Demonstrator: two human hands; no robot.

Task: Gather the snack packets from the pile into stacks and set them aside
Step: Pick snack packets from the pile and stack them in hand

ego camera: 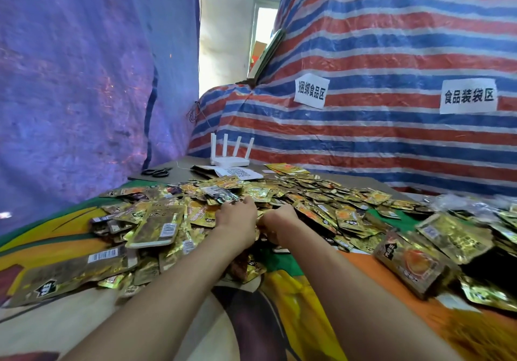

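A blue tarp (70, 80) hangs on the left and a striped tarp (391, 38) in red, blue and white covers the right side. Two white paper signs (311, 90) with printed characters are fixed on the striped tarp. Between the two tarps a pale wall and a bright opening are visible.

The surface (179, 169) carries a colourful cloth (302, 290) in green, orange and yellow. At the far edge stand a white router (230, 156) with four antennas, black scissors (156, 172) to its left, and a printed sheet (237, 173) just in front of it.

The snack packets (344, 218), mostly golden, lie in a wide loose pile (307, 192) across the middle of the cloth. A neat stack (155, 229) lies at the left side of the pile. Another stack (411, 265) lies at the right, with more packets just behind it.

Both bare forearms reach forward into the centre of the pile. The left hand (237, 215) lies on the packets with its fingers bent down among them. The right hand (277, 220) is just beside it, knuckles up, its fingers curled under and hidden by packets. For both hands it is not possible to tell whether they grip anything.
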